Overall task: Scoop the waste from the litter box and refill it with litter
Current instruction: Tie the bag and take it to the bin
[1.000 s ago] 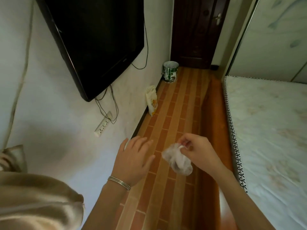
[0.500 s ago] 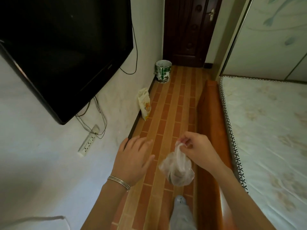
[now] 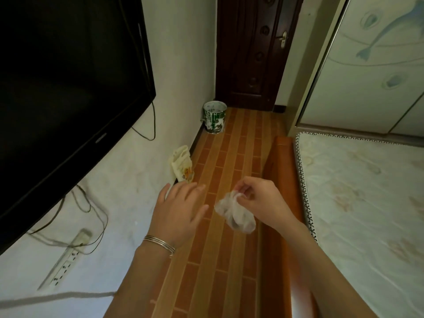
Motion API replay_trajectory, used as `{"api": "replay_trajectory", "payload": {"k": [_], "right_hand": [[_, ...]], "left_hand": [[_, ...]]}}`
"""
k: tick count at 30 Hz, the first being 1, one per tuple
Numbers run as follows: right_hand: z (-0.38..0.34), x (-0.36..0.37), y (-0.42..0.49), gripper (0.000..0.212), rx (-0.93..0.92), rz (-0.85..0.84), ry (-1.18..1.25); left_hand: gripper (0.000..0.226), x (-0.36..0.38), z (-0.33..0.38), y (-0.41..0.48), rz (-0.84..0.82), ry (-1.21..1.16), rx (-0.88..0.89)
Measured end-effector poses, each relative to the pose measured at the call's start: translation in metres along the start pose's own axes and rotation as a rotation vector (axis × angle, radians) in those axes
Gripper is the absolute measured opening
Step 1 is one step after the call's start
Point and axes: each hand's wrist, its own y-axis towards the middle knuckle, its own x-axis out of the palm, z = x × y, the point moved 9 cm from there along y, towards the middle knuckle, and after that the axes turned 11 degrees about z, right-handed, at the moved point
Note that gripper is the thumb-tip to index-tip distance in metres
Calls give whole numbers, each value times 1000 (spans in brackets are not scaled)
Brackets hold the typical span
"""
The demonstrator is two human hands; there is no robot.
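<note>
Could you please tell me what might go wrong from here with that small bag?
The right hand pinches the thin clear bag only at its gathered top, so it might slip or tear, spilling its dark contents on the floor. The left hand hovers open beside it, not beneath, so nothing would catch it.

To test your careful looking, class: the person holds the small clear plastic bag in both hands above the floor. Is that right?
Not quite. In the head view only the right hand pinches the small clear plastic bag above the floor; the left hand is open beside it, not touching it.
</note>
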Motion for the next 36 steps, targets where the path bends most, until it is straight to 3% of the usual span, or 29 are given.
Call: {"api": "replay_trajectory", "payload": {"k": [14,25,36], "right_hand": [[87,6,187,15,47,30,-11],[116,8,368,16,39,159,-2],[194,28,526,10,38,111,-131]], "left_hand": [[51,113,-43,177,-23,-38,8],[54,171,-106,359,-10,-85,70],[55,275,-146,485,-66,-77,37]]}}
